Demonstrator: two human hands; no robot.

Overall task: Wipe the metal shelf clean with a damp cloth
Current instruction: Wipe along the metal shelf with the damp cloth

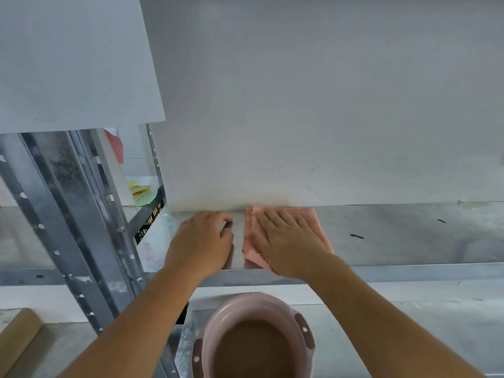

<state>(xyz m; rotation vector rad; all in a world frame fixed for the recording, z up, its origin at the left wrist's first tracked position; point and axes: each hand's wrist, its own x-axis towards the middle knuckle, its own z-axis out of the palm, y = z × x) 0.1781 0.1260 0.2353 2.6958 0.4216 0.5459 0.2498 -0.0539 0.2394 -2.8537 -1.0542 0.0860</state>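
Observation:
A pink cloth (313, 222) lies flat on the metal shelf (395, 236), close to the white back wall. My right hand (286, 241) presses down on the cloth with the fingers spread and flat. My left hand (201, 241) rests on the bare shelf just left of the cloth, fingers curled under with nothing in them. Dark marks (357, 236) show on the shelf surface to the right of the cloth.
A pink basin (253, 336) of brownish water stands on the lower shelf below my arms. Perforated metal uprights (81, 227) rise at the left. A black crate (150, 216) and coloured papers (140, 192) sit behind them. A brown board (16, 336) lies at the bottom left.

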